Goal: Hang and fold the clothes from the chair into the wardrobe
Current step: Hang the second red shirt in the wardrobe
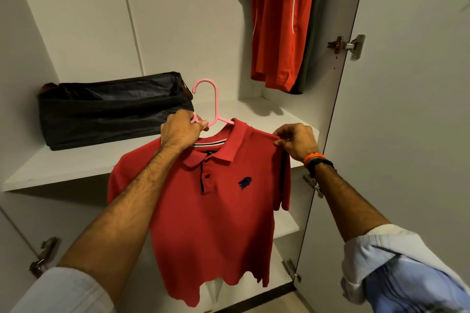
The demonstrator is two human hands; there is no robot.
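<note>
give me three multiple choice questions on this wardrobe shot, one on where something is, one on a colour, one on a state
1. Where is the dark bag?
A. on the shelf
B. on the floor
C. hanging up

2. What colour is the hanger?
A. white
B. pink
C. black

3. What is the right hand doing?
A. hanging relaxed
B. pinching the polo shirt
C. touching the door hinge

Answers: 1 A, it sits on the shelf; 2 B, the hook is pink; 3 B, its fingers pinch the shoulder fabric.
</note>
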